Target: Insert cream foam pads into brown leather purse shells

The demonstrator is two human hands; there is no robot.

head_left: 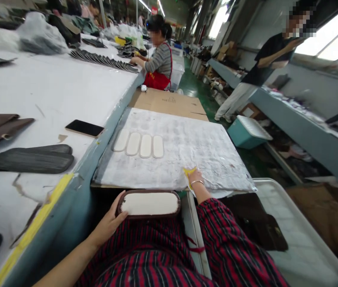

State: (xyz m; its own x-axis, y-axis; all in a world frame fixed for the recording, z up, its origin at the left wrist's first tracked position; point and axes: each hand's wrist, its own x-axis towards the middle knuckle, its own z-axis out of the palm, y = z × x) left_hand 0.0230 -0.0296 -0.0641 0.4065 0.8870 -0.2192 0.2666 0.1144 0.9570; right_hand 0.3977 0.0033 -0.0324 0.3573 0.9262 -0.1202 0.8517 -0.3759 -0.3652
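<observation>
The left hand (109, 224) grasps the left end of a brown-rimmed pad (149, 204) at 6 o'clock, thumb lapping over the rim near the cream face. No hand steadies the pad's far end, so a weak pinch could let it tip toward the lap or the gap below the board (174, 149). The thumb so near the cream could smudge it, and its ragged left edge could lift if rubbed.

The right hand (197, 178) is at 5 o'clock, on a yellow scrap (188, 172) by the board's near edge; blur hides whether it clenches the scrap or only presses it, so I cannot tell. The board's white cover is wrinkled and overhangs there. A sideways drag could ruck it and shift the four ovals (145, 146) at 11 o'clock, which sit close together. The phone (84, 128), at 10 o'clock near the table's (76, 91) edge, could fall if an elbow catches it.
</observation>
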